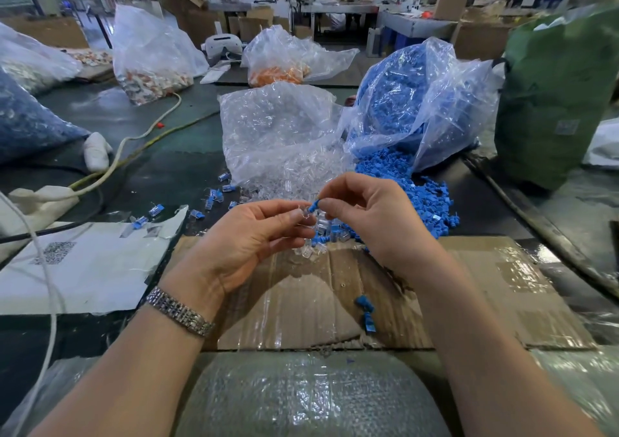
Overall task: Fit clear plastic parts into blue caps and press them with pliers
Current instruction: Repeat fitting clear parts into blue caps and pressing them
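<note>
Landmark: the flattened cardboard sheet [385,296] on the green bench; every place below is given from it.
Left hand [248,235]: above the sheet's far edge, thumb and forefinger pinched together on a clear plastic part [305,215]; the other fingers curl loosely beneath.
Right hand [371,215]: also above the far edge, thumb and forefinger clamped on a blue cap [313,206], which touches the clear part.
Step in hand: I judge the 2 pieces are being mated; whether the part is fully seated is too small to tell.
Done so far: about 10 joined blue-and-clear pieces [214,195] lie scattered just beyond the sheet's far-left corner, a small output.
Loose on the sheet: 2 blue pieces [365,312] near its middle, to the right.
Stock left: a bag of clear parts [278,135] beyond the far edge and a bag of blue caps [418,101] to its right, caps spilling towards the sheet's far-right edge; both look well filled, so most of the work remains.
Pliers: I see none, so pressing looks not yet begun for this piece.
</note>
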Tool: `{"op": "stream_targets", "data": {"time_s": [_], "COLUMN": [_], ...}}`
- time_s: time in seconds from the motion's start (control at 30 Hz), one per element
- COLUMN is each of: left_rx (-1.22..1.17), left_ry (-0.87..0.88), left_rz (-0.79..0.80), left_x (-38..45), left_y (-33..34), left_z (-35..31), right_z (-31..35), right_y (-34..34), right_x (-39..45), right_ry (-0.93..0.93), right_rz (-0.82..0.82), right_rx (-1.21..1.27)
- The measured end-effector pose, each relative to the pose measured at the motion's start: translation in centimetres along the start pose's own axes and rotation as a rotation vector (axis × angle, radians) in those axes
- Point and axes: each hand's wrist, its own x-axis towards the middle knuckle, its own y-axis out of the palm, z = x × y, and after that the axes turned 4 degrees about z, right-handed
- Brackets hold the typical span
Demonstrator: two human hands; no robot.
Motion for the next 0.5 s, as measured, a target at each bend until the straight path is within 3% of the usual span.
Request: {"op": "stream_targets", "data": {"time_s": [0.4, 0.5], "left_rx": [0.075, 0.079], "left_ry": [0.05, 0.054], "left_rz": [0.013, 0.021], "left_x": [-0.2, -0.4], "left_y": [0.2, 0.4], "left_z": [-0.2, -0.3], "right_z": [0.3, 0.2], "right_y": [0.4, -0.9], "right_x": [0.0, -0.1], "right_ry": [-0.022, 0.036], "right_rz": [0.036, -0.046], "right_rx": [-0.154, -0.196]}}
